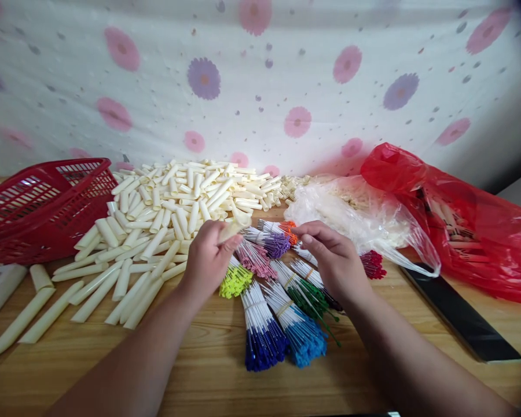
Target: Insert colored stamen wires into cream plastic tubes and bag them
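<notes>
My left hand (211, 255) is closed round a short cream-coloured hollow tube (234, 227), its open end pointing up and to the right. My right hand (338, 260) has thumb and forefinger pinched beside an orange-tipped bundle (289, 231) of thin white sticks; what lies between the fingers, if anything, I cannot make out. Below and between the hands lie more banded bundles of white sticks with coloured tips: a purple one (278, 244), a pink one (256, 259), a yellow-green one (235, 281), a green one (308, 298), a dark blue one (264, 341) and a light blue one (304, 341).
A large heap of cream tubes (173, 200) covers the back left, beside a red basket (47, 208). At the right are a clear plastic bag (351, 214), a red plastic bag (481, 231) and a flat black strip (464, 318). Behind hangs a flowered curtain (260, 81).
</notes>
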`<action>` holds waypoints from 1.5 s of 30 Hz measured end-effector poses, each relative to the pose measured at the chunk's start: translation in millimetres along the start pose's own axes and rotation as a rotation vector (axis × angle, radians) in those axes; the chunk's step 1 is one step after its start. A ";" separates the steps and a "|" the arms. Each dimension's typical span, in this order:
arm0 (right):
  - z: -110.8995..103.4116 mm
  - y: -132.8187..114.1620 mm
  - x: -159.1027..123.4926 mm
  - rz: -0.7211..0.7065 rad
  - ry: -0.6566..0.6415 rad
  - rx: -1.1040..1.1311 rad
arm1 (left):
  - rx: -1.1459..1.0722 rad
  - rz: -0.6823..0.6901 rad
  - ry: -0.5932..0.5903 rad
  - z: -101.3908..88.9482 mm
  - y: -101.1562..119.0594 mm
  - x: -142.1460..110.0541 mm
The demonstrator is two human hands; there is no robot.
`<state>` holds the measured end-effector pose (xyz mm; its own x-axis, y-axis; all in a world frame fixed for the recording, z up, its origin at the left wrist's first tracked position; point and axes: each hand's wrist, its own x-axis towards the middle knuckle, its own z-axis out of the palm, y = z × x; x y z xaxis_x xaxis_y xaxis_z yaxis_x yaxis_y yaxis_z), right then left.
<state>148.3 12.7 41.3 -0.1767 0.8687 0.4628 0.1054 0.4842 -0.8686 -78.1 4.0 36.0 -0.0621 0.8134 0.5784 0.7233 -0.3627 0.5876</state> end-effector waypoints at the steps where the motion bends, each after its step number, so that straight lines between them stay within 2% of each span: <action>1: 0.0 1.8 7.3 0.002 -0.035 -0.148 | -0.056 -0.128 0.010 1.1 -5.9 2.9; 2: 1.8 3.1 14.7 0.010 -0.122 -0.325 | -0.116 -0.230 0.015 2.4 -11.5 5.4; 4: 10.3 3.7 28.7 0.025 -0.375 -0.674 | -0.188 -0.353 0.030 5.4 -20.8 8.4; 6: 24.0 3.2 39.7 0.028 -0.547 -0.905 | -0.213 -0.395 0.012 7.9 -26.7 9.2; 7: 31.6 3.1 43.7 0.032 -0.577 -0.972 | -0.212 -0.392 -0.004 8.8 -28.5 9.0; 9: 46.3 4.3 48.7 0.046 -0.586 -1.047 | -0.192 -0.352 -0.049 9.9 -30.4 8.3; 12: 62.4 9.1 50.9 0.081 -0.595 -1.157 | -0.129 -0.264 -0.185 11.0 -31.6 7.8; 16: 69.8 15.3 51.0 0.129 -0.581 -1.227 | -0.053 -0.218 -0.317 13.3 -32.8 8.1; 22: 63.0 10.5 49.8 0.134 -0.523 -1.236 | 0.043 -0.188 -0.394 15.6 -31.4 6.4; 27: 37.1 -9.0 38.3 0.101 -0.471 -1.260 | 0.095 -0.162 -0.366 16.7 -33.2 6.8; 30: 14.1 -19.5 25.8 0.033 -0.504 -1.145 | 0.112 -0.156 -0.279 13.0 -27.4 7.8; 33: -0.8 -22.3 12.6 -0.100 -0.513 -0.861 | 0.007 -0.079 -0.234 6.3 -8.2 5.4; 36: -2.6 -18.4 3.7 -0.203 -0.489 -0.666 | -0.151 0.023 -0.503 2.9 15.9 -1.5; 39: 1.2 -11.3 -0.3 -0.258 -0.416 -0.470 | -0.249 -0.046 -0.580 5.2 30.6 -8.3; 42: 3.4 -2.8 -3.9 -0.168 -0.317 -0.169 | -0.442 -0.199 -0.584 8.6 34.5 -11.3; 45: 4.1 4.4 -8.5 -0.002 -0.304 0.152 | -0.654 -0.296 -0.574 10.2 35.9 -11.8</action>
<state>146.2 7.1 32.8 -0.4630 0.7857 0.4103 -0.0382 0.4448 -0.8948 -44.4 -14.0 44.5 0.2944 0.9518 0.0864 0.1883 -0.1464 0.9711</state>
